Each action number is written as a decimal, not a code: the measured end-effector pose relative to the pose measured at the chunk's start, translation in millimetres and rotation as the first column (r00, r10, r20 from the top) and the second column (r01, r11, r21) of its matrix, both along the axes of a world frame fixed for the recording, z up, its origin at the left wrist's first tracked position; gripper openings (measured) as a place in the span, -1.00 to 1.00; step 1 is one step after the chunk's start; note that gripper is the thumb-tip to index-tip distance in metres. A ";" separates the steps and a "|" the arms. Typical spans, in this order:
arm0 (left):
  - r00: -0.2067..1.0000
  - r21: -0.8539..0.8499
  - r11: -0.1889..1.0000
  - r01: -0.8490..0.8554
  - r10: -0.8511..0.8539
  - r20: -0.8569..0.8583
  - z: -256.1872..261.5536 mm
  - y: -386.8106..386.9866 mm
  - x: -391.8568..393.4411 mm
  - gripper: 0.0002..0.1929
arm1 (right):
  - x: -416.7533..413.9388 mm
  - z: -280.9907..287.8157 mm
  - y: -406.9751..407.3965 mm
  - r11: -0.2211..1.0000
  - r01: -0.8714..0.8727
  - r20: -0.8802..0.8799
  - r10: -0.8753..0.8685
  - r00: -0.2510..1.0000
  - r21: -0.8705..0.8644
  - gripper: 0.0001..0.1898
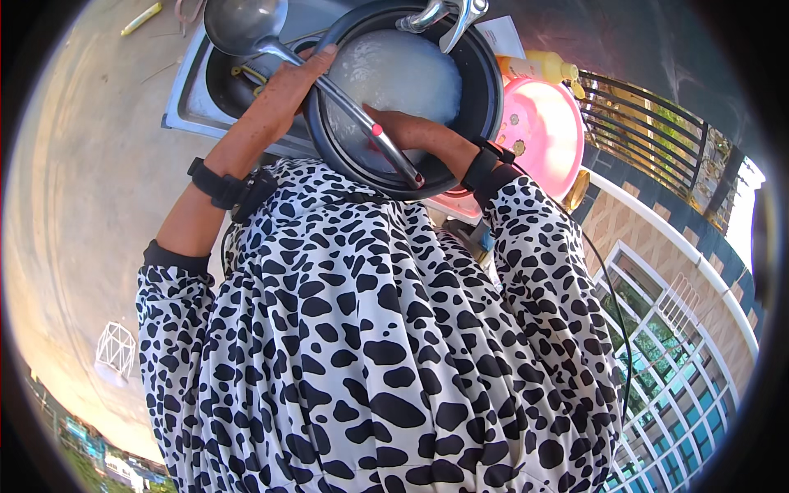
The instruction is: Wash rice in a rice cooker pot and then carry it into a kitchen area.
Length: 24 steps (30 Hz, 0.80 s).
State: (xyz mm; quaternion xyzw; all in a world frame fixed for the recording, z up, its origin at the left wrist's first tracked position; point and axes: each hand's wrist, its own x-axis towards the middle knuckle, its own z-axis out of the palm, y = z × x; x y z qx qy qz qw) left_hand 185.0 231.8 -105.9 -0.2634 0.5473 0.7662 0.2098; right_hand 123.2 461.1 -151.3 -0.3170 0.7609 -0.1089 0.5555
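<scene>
My left hand (285,89) is closed around the handle of a steel ladle (348,105), at the left rim of a black basin (482,92). The bowl of the ladle points up and left. Its handle slants across the basin, with the end near the front rim. Cloudy, whitish water (404,74) with some foam lies in the basin. My right hand (399,128) reaches in over the right rim, beneath the ladle handle. Its fingers are hidden by the water and the handle, so what they hold is unseen.
A metal faucet (456,31) overhangs the basin's far rim. A steel sink (191,101) with a green-handled brush (246,77) is at left. A pink basin (545,135) stands at right, beside a yellow bottle (548,65). A black metal railing (647,117) lies beyond.
</scene>
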 end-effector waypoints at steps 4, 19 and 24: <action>0.997 -0.014 0.997 0.073 -0.073 0.010 8.5 0.1 -4.5 -0.24 | -5.4 -15.6 -28.4 0.944 0.315 0.150 -0.299 0.942 -0.095 -0.13; 1.000 -0.017 0.999 0.030 -0.030 0.006 4.9 0.5 -2.9 -0.37 | -92.5 56.2 19.4 0.859 -0.512 -0.839 0.265 0.476 -0.019 -0.58; 1.000 -0.017 1.000 0.015 -0.016 -0.012 1.7 0.3 -4.4 -0.38 | -51.3 66.6 64.6 0.984 -0.147 -0.710 0.176 0.682 0.103 -0.59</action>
